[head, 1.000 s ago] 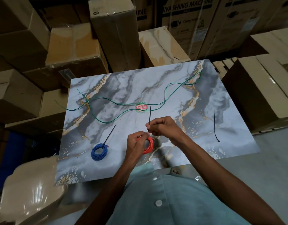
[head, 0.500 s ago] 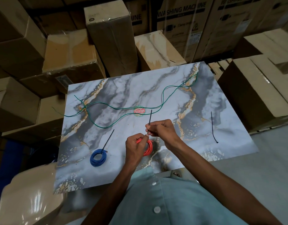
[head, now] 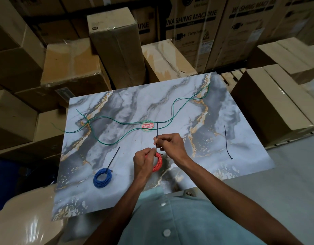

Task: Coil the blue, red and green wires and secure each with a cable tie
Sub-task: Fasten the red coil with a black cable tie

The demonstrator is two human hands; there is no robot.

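The left hand (head: 145,160) grasps the red coil (head: 158,161) near the middle of the table's (head: 241,167) front edge. The right hand (head: 170,145) pinches the tail of the black tie (head: 157,129) looped on that coil; the tail points toward the far edge. The blue coil (head: 102,177), tied, lies toward the front left corner. The green wire (head: 135,123) lies uncoiled across the far half. A spare tie (head: 227,142) lies near the right edge.
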